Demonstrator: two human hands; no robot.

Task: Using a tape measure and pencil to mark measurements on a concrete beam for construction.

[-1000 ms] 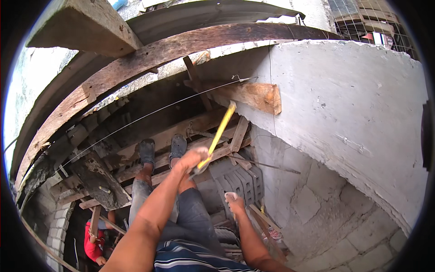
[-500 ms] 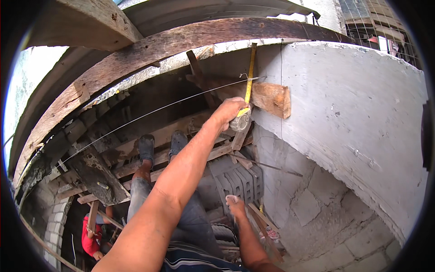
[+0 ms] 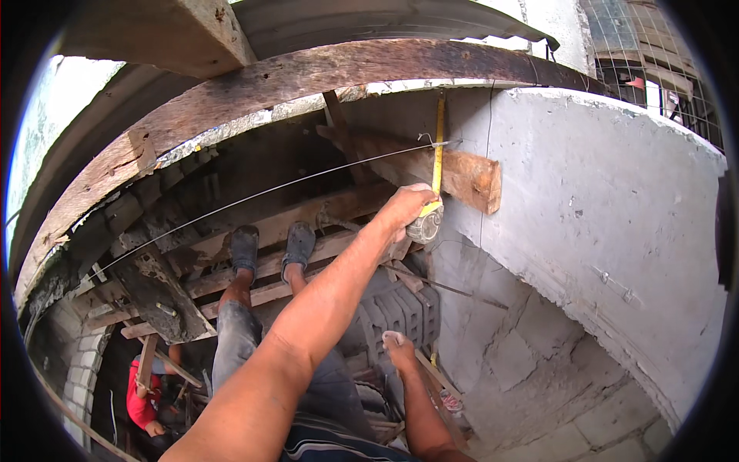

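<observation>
My left hand [image 3: 408,209] is stretched out and closed around a tape measure [image 3: 425,226]. Its yellow blade [image 3: 439,154] runs up from the case, past a taut string [image 3: 269,188], to the top edge of the grey plastered wall [image 3: 593,185]. Just behind the blade, a wooden board [image 3: 473,182] juts out against that wall. Lower down, my right hand [image 3: 398,350] hangs with its fingers curled together; whether anything is in them is hidden. Below it in depth stand stacked grey hollow blocks [image 3: 400,312].
My feet in dark clogs [image 3: 299,245] stand on wooden planks [image 3: 265,269] high above the ground. A long weathered beam [image 3: 323,68] arches across the top. A mortar-smeared board [image 3: 165,304] lies at left. Below it, a person in a red shirt [image 3: 142,404] works among timbers.
The whole view has shifted slightly. My left hand still grips the tape measure with the blade drawn out upward, and my right hand keeps its curled pose.
</observation>
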